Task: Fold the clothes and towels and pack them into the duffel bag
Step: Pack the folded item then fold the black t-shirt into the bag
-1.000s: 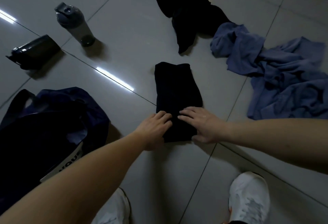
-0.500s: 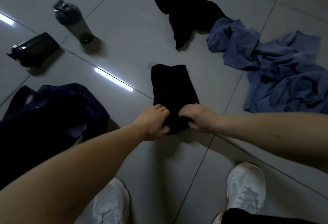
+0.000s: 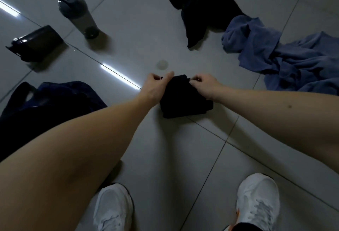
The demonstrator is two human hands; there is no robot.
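Both the left hand [image 3: 156, 87] and right hand [image 3: 204, 84] pinch the far edge of the folded black garment [image 3: 185, 100].

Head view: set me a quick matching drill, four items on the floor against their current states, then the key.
1. black folded garment
2. blue crumpled towel
3. grey plastic bottle
4. black bottle

A. standing upright
B. gripped by left hand and right hand
C. lying on its side
D. unfolded heap at the right

Pairs: 1-B, 2-D, 3-A, 4-C
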